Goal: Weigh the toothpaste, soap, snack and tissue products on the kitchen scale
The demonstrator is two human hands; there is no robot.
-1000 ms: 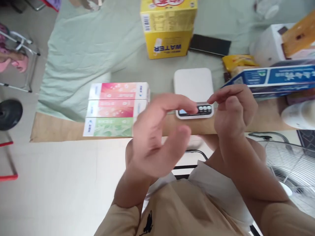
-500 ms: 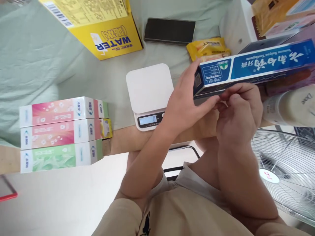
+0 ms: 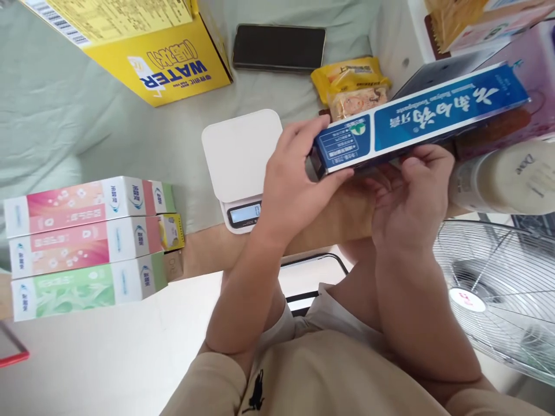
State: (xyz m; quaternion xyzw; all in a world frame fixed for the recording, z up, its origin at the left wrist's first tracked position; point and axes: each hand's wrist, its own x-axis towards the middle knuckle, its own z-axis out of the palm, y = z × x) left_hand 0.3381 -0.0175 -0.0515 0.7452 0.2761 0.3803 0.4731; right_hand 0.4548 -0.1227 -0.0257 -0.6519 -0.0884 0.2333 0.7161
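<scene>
A long blue toothpaste box (image 3: 451, 110) is held at a slant above the table's front right part, its printing upside down to me. My left hand (image 3: 297, 179) grips its left end, fingers on the far side and thumb along the near edge. My right hand (image 3: 410, 196) is at the near lower edge, fingers curled partly beneath the box; their tips are partly hidden. Left of my left hand lies a white kitchen scale (image 3: 243, 153) with a lit display, nothing on its plate. Just behind the box are yellow-wrapped snack packs (image 3: 353, 84).
Stacked toothpaste boxes (image 3: 73, 248) stand at left. A yellow carton (image 3: 173, 63) and black phone (image 3: 280, 47) lie at the back. A Dove jar (image 3: 507, 176), purple package (image 3: 531, 86) and white bin (image 3: 399, 52) crowd the right. Below is a fan (image 3: 489, 289).
The view has shifted, so most things appear further left. The fingers of my right hand have loosened from a pinch and spread under the box. My left hand keeps its hold.
</scene>
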